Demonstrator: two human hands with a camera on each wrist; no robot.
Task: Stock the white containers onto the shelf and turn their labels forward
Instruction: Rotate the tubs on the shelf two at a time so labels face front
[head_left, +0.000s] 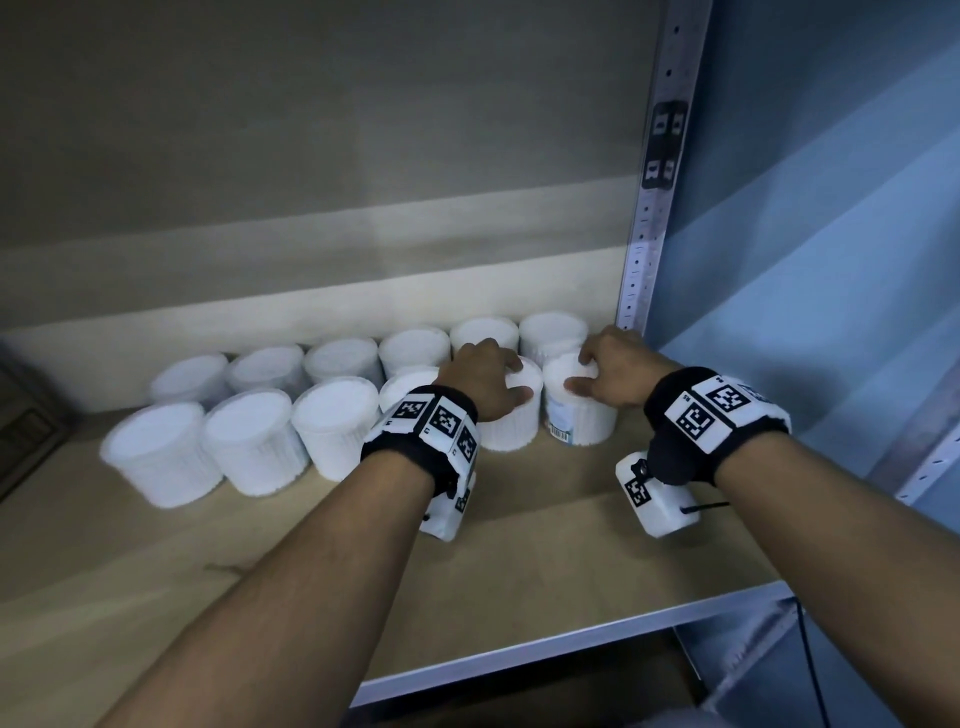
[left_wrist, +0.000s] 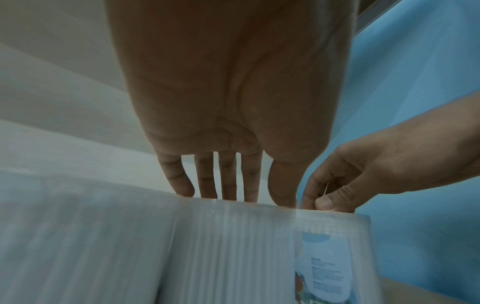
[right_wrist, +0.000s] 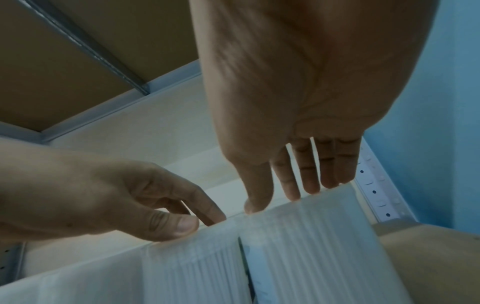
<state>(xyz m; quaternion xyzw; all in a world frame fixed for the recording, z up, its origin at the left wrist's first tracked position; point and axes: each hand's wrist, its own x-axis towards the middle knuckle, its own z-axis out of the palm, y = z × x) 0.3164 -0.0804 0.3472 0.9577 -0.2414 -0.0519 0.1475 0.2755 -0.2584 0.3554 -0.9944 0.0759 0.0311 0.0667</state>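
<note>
Two rows of white ribbed containers stand on the wooden shelf (head_left: 519, 561). My left hand (head_left: 498, 374) grips from above the lid of a front-row container (head_left: 511, 426); its fingertips (left_wrist: 231, 191) sit on the lid rim, and its side shows no label. My right hand (head_left: 597, 369) grips the top of the rightmost front container (head_left: 587, 421), thumb and fingers curled on the lid edge. That container's blue label (head_left: 561, 423) with a barcode faces front-left, towards the neighbouring container (left_wrist: 228, 246). The two containers stand side by side, almost touching (right_wrist: 241, 257).
Several more containers fill the back row (head_left: 343, 358) and the front row to the left (head_left: 249, 441). A perforated metal upright (head_left: 649, 208) and a blue wall (head_left: 831, 260) bound the right side. The shelf's metal front edge (head_left: 571, 644) runs below my forearms.
</note>
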